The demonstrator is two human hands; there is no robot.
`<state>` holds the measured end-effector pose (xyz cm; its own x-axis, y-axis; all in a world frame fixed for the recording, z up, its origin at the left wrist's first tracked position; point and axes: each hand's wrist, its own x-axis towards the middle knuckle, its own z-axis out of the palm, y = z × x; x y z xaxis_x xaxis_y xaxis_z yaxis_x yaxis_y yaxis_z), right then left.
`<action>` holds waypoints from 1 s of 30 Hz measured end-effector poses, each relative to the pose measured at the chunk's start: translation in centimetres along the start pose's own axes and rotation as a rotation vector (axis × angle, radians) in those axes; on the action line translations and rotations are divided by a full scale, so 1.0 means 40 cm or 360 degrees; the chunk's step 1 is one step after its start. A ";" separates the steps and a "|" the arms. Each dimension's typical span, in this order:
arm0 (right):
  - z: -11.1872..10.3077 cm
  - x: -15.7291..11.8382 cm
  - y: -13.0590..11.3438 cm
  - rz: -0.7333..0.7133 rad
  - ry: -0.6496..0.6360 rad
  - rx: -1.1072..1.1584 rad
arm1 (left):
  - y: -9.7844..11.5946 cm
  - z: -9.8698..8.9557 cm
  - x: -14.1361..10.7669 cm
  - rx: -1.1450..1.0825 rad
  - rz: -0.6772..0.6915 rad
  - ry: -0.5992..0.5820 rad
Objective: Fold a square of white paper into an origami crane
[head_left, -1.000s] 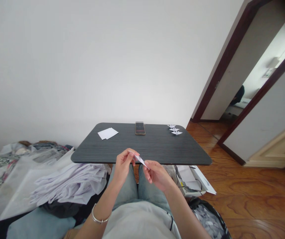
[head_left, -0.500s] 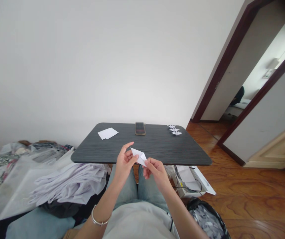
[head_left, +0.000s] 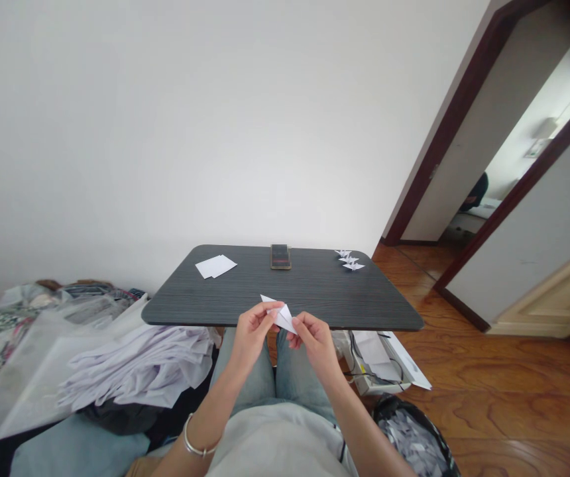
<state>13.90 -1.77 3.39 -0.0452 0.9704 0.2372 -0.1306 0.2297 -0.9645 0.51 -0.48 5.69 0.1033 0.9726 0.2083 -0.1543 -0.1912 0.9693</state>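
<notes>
A small piece of folded white paper (head_left: 284, 318), with pointed ends, is held just above the front edge of the dark table (head_left: 285, 291). My left hand (head_left: 252, 331) pinches its left part between thumb and fingers, and one tip sticks out past them. The right-hand end is gripped by my right hand (head_left: 313, 336) between thumb and forefinger. At the table's back right stand several small folded paper cranes (head_left: 352, 263) in a row. White paper sheets (head_left: 216, 266) lie at the back left.
A phone (head_left: 280, 257) lies at the table's back middle, by the wall. Folded white cloth (head_left: 140, 364) and a plastic bag (head_left: 41, 371) are heaped on the left. On the floor at right are a white box (head_left: 379, 371) with cables and a black bag (head_left: 414, 437) of paper scraps.
My left forefinger, raised before, has come down onto the folded paper, so the left hand now pinches it. The right hand has kept its grip and hardly moved.
</notes>
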 end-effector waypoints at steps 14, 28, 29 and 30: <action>-0.017 0.006 -0.010 -0.0613 0.0263 -0.1082 | -0.007 -0.010 0.006 0.0316 0.0075 -0.0018; -0.022 0.007 -0.003 -0.0519 0.0228 -0.1138 | -0.027 -0.013 0.014 0.0148 -0.0030 -0.0081; -0.023 0.008 -0.002 -0.0518 0.0232 -0.1152 | -0.030 -0.014 0.015 0.0140 -0.0044 -0.0097; -0.024 0.008 -0.001 -0.0520 0.0234 -0.1162 | -0.031 -0.015 0.016 0.0134 -0.0057 -0.0110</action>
<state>14.84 -1.38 3.40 0.0207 0.8340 0.5514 0.5665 0.4446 -0.6938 0.18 0.47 4.53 0.1754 0.9681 0.1790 -0.0667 -0.1697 0.9832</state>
